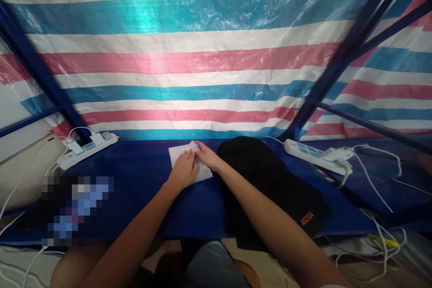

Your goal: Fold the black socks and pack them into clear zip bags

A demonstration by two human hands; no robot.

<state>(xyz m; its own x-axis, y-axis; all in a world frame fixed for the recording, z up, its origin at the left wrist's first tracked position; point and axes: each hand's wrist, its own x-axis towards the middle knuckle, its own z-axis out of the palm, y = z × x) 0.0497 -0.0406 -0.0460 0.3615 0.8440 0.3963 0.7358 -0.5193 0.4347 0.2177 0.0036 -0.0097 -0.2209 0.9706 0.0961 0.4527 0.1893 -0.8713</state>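
At the far left edge of the blue table (141,198) lies a white power strip (88,147) with two plugs in it, and its white cables run down off the left side. Nearer on the left there is a blurred patch which cannot be read. In the middle of the table, toward the far edge, lies a white folded cloth (180,152) flat on the surface. The left hand (185,170) rests on top of this cloth with the palm down and the fingers spread flat, so it presses on the cloth and does not grasp it. The right hand (208,156) lies just beside it, touching the cloth at its right part, fingers stretched toward the far corner; the two hands are close together, almost touching, and neither is closed around anything. Just right of the hands lies a black garment (270,180) (orange letters are printed near its near right corner), and the right forearm crosses over it. Further right, a second power strip (312,155) lies at the far edge with a plug and a white cable (374,184) that loops toward the near right. Behind everything hangs a striped tarpaulin (202,54) in white, blue and pink, held by dark blue poles (337,63).
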